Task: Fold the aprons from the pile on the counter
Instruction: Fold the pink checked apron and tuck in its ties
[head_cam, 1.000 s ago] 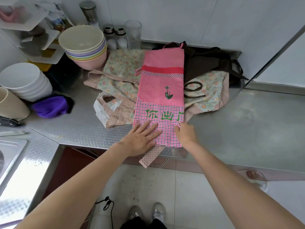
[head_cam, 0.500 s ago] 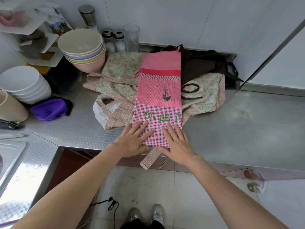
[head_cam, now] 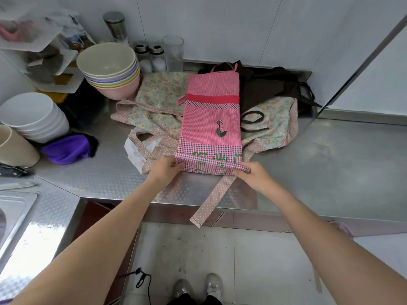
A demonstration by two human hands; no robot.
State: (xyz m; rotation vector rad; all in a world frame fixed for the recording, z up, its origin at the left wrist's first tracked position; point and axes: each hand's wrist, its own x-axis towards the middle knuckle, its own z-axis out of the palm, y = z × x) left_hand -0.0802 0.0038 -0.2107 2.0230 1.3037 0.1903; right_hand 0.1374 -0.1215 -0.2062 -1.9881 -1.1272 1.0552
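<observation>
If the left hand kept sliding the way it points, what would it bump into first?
The left hand points right, along the pink apron's lifted hem, so it would probably meet the right hand pinching the other corner.

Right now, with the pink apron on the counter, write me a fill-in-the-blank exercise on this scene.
1. The left hand and right hand pinch the near corners of the ____ apron.
2. The stack of bowls sits to the ____ of that apron.
3. A dotted strap hangs over the counter ____.

Missing words: pink; left; edge
</observation>
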